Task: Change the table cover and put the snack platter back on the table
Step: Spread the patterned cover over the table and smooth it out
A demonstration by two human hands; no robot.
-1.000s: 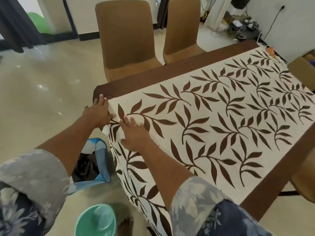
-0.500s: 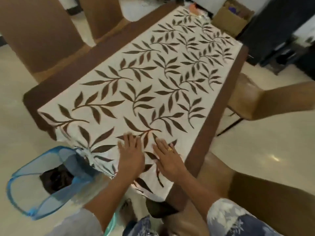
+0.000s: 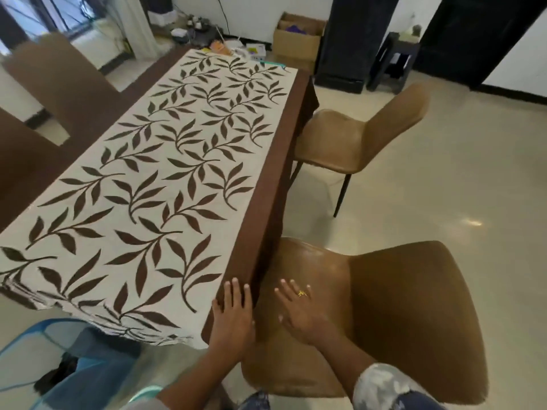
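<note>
One leaf-print cover (image 3: 142, 202) lies flat along the table (image 3: 266, 179), its near end hanging over. The left hand (image 3: 233, 315) presses the brown corner edge, fingers straight. The right hand (image 3: 296, 309) is spread wide and holds nothing, over the nearer chair (image 3: 414, 306) of two on this side. The farther chair (image 3: 355, 143) stands beside open floor (image 3: 444, 187).

Private home, dining area. Indicated by a long dining table (image 3: 275, 161) under a leaf-print cover (image 3: 165, 179), with tan padded chairs (image 3: 399, 306) drawn up along its sides on a polished pale floor (image 3: 444, 187). Household clutter noted by the far wall: open cardboard box (image 3: 297, 39), loose cables (image 3: 192, 28), curtain (image 3: 133, 22); blue mesh basket (image 3: 44, 365) beside the table's near end.
</note>
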